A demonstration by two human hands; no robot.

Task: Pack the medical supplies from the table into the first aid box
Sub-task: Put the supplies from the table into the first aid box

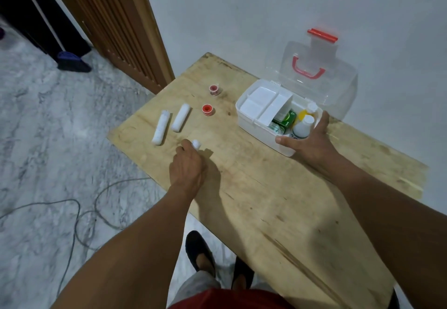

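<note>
Left hand (187, 165) grips a small white gauze roll (196, 143) near the wooden counter's (254, 199) left edge; right hand (312, 139) spreads open against the white plastic first aid box (256, 127), whose green carton's (285, 121) print is unreadable.

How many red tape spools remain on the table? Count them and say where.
2. One red tape spool lies toward the table's far edge; the other sits nearer, just right of the two white bandage rolls. More may be hidden inside the box.
</note>
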